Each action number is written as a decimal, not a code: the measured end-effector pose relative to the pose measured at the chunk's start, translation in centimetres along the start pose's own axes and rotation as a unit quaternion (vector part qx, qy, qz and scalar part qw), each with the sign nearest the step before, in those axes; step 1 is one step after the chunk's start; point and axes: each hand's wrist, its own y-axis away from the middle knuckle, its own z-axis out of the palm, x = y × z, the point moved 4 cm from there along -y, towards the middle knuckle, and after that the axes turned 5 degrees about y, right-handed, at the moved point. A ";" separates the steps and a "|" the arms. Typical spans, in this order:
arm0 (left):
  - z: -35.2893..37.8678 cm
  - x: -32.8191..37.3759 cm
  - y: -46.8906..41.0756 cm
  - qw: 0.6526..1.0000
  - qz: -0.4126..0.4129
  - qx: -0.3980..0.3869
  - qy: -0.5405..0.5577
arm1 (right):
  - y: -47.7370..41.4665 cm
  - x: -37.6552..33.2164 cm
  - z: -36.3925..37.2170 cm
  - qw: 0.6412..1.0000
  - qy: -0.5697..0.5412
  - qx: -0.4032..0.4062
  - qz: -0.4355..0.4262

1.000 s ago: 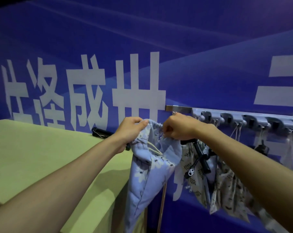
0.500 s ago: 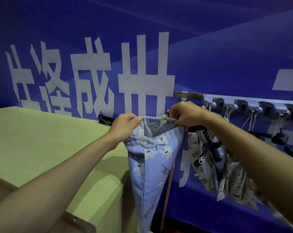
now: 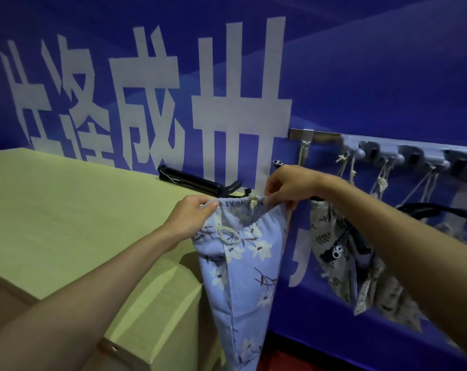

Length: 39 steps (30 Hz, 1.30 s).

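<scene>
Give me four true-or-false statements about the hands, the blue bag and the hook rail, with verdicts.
1. The left hand and right hand both pinch the blue bag at its gathered top. True.
2. The blue bag lies flat on the table. False: it hangs down from the hands, beside the table's corner.
3. A leaf-print bag hangs to the right of the blue bag. True.
4. The rail has nothing on its hooks. False: cords hang from several of them.
</scene>
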 end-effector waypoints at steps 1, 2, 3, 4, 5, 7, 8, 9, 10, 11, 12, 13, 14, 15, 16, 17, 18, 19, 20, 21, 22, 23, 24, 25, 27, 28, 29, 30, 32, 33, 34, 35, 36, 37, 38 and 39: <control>-0.3 -1.2 -0.4 1.000 -0.019 0.006 0.019 | -1.2 -0.4 0.4 1.000 -0.010 -0.003 -0.004; -0.7 -2.4 -0.9 0.998 -0.040 0.012 0.038 | -2.4 -0.9 0.8 1.000 -0.020 -0.005 -0.008; -1.0 -3.8 -1.4 0.996 -0.059 0.020 0.056 | -3.9 -1.4 1.4 1.000 -0.027 -0.005 -0.014; -1.2 -4.9 -1.8 0.994 -0.076 0.024 0.069 | -5.2 -1.9 1.8 0.999 -0.028 0.000 -0.019; -1.4 -6.2 -2.2 0.992 -0.092 0.026 0.084 | -6.7 -2.4 2.4 0.999 -0.024 0.007 -0.025; -1.3 -8.0 -2.5 0.987 -0.115 0.030 0.111 | -8.9 -3.4 3.1 0.999 -0.009 0.030 -0.036; -1.2 -9.1 -2.8 0.983 -0.130 0.033 0.125 | -10.4 -3.8 3.6 0.998 -0.004 0.039 -0.041; -1.0 -9.9 -2.9 0.980 -0.144 0.037 0.135 | -11.7 -4.1 4.0 0.998 0.005 0.053 -0.045; -0.7 -10.5 -3.0 0.977 -0.150 0.042 0.142 | -13.0 -4.2 4.5 0.997 0.018 0.063 -0.046; -0.5 -10.8 -3.1 0.977 -0.149 0.051 0.141 | -14.4 -4.2 5.0 0.996 0.030 0.071 -0.042; -0.3 -11.2 -3.3 0.979 -0.140 0.063 0.133 | -16.0 -4.1 5.6 0.996 0.037 0.076 -0.034; -0.2 -11.2 -3.3 0.983 -0.124 0.072 0.118 | -17.3 -3.9 6.1 0.995 0.046 0.080 -0.026; -0.1 -11.1 -3.2 0.986 -0.108 0.072 0.103 | -18.6 -3.7 6.7 0.995 0.055 0.079 -0.020; -0.1 -10.9 -3.1 0.989 -0.097 0.068 0.091 | -19.7 -3.5 7.3 0.995 0.062 0.078 -0.015; 0.1 -10.8 -3.0 0.990 -0.092 0.064 0.086 | -20.7 -3.1 7.6 0.995 0.066 0.073 -0.007; -0.1 -11.1 -3.0 0.991 -0.092 0.060 0.078 | -21.8 -3.0 8.3 0.996 0.061 0.067 0.001; -0.1 -10.9 -3.1 0.991 -0.091 0.061 0.073 | -22.6 -2.6 8.6 0.996 0.067 0.063 0.006; -0.2 -11.0 -3.0 0.992 -0.091 0.062 0.067 | -23.5 -2.3 9.2 0.996 0.074 0.055 0.012; -0.2 -10.9 -3.1 0.992 -0.089 0.062 0.062 | -24.3 -2.0 9.7 0.996 0.080 0.045 0.021; -0.1 -10.9 -3.1 0.993 -0.087 0.061 0.060 | -24.9 -1.8 10.1 0.995 0.085 0.035 0.030; 0.0 -11.1 -3.3 0.993 -0.084 0.060 0.059 | -25.7 -1.6 10.6 0.995 0.085 0.023 0.038; 0.0 -11.1 -3.3 0.994 -0.077 0.061 0.056 | -26.3 -1.5 10.9 0.995 0.088 0.017 0.040; 0.0 -11.0 -3.2 0.995 -0.068 0.060 0.051 | -26.6 -1.5 11.1 0.994 0.098 0.015 0.039; 0.0 -11.1 -3.3 0.996 -0.061 0.057 0.044 | -26.9 -1.4 11.2 0.993 0.110 0.016 0.037; 0.1 -11.0 -3.3 0.997 -0.048 0.053 0.038 | -27.1 -1.3 11.2 0.990 0.134 0.013 0.038; 0.1 -11.0 -3.3 0.997 -0.046 0.054 0.035 | -27.0 -1.3 11.2 0.989 0.140 0.006 0.040; 0.1 -11.0 -3.3 0.997 -0.045 0.056 0.033 | -27.0 -1.5 11.3 0.989 0.144 -0.002 0.040; 0.0 -10.9 -3.3 0.997 -0.045 0.056 0.032 | -26.7 -1.8 11.3 0.988 0.147 -0.009 0.040; 0.0 -11.0 -3.3 0.997 -0.046 0.052 0.030 | -26.3 -2.7 11.3 0.989 0.142 -0.026 0.033; 0.0 -11.0 -3.3 0.997 -0.044 0.050 0.031 | -25.9 -3.2 11.2 0.990 0.138 -0.030 0.028; 0.0 -11.0 -3.3 0.997 -0.039 0.049 0.036 | -25.5 -3.7 10.9 0.990 0.134 -0.031 0.022; -0.1 -10.8 -3.1 0.998 -0.031 0.047 0.042 | -24.7 -4.2 10.4 0.990 0.135 -0.029 0.015; -0.1 -10.8 -2.9 0.998 -0.023 0.046 0.044 | -24.0 -4.6 9.9 0.990 0.136 -0.027 0.011; -0.2 -10.6 -2.7 0.998 -0.018 0.046 0.043 | -23.2 -4.9 9.3 0.990 0.141 -0.023 0.009; -0.2 -10.6 -2.5 0.998 -0.015 0.046 0.044 | -22.4 -5.2 8.6 0.989 0.144 -0.017 0.007; -0.3 -10.4 -2.3 0.998 -0.015 0.045 0.049 | -21.4 -5.5 7.9 0.990 0.143 -0.012 0.009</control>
